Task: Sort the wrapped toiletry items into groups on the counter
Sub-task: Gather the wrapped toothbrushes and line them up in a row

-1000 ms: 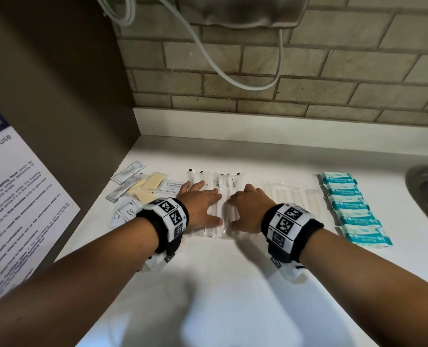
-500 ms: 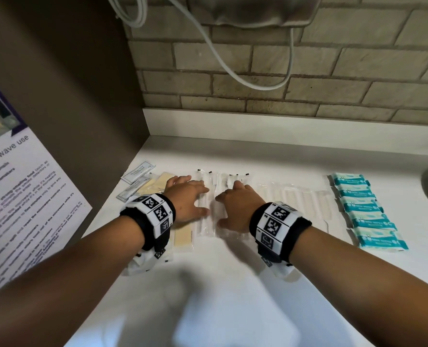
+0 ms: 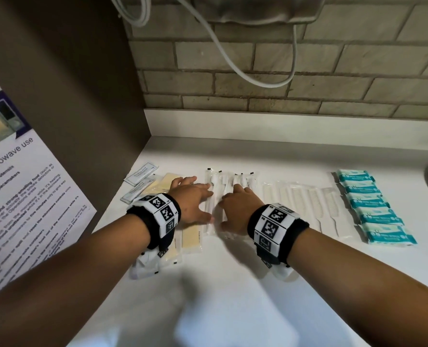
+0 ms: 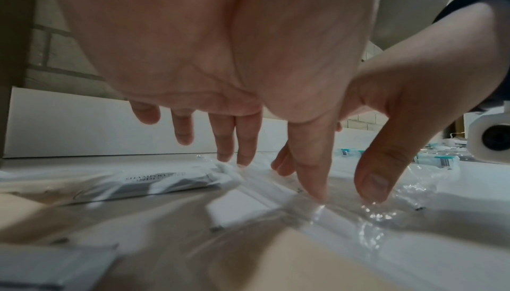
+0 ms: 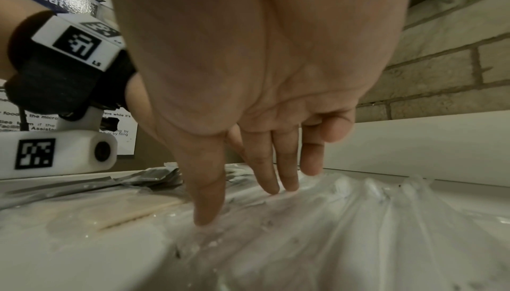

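clear-wrapped toothbrushes (image 3: 229, 186): on the counter (image 3: 233, 284), under my fingertips (image 5: 205, 217). my left hand (image 3: 191, 202) and right hand (image 3: 239, 209): flat, fingers spread, pressing. combs (image 3: 308, 204), teal packets (image 3: 373, 206) rightward; sachets (image 3: 140, 182) leftward.

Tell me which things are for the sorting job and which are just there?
For the job:
clear-wrapped white toothbrushes
clear-wrapped white combs
teal-and-white packets
flat cream packets
grey-and-white shampoo sachets
both hands

Just there:
printed microwave notice
white cable
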A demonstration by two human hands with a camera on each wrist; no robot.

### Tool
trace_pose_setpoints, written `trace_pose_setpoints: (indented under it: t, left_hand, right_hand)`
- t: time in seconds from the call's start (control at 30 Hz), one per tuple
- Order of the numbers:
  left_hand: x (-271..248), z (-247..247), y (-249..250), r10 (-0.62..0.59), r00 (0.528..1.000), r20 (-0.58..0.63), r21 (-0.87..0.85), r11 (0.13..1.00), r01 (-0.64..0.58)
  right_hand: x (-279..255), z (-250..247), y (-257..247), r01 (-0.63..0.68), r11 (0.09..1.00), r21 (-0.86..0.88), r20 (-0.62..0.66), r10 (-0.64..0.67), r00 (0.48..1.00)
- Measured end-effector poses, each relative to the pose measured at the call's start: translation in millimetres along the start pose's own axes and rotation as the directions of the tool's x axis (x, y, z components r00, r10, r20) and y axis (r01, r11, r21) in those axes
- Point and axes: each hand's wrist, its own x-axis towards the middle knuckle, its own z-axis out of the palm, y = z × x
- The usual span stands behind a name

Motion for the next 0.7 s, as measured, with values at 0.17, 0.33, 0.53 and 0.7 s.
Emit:
trace_pose_setpoints:
  t: [0.17,0.33,0.53,0.7]
  left_hand:
    - [-0.1,-2.1,-1.1,0.005,1.000,0.018,0.011,1.000,-0.005]
    - [2.8,0.6,-6.1,0.013,1.000,0.026,0.011,1.000,-0.014]
    - [5.6,0.3,-8.1,0.023,0.999,0.043,0.014,1.000,-0.024]
    - [-3.3,-8.4,-13.0,0.018,1.000,-0.002,-0.061,0.998,-0.018]
  right_hand:
    - [0.7,-0.4,0.6,-0.004,1.000,-0.008,0.000,0.004,1.000]
    - [0.8,-1.5,0.9,-0.011,1.000,0.000,0.007,0.011,1.000]
    - [0.4,-2.9,0.3,-0.025,1.000,0.000,0.030,0.025,0.999]
    - [-3.5,-10.3,-2.5,-0.033,0.999,0.033,-0.004,0.033,0.999]
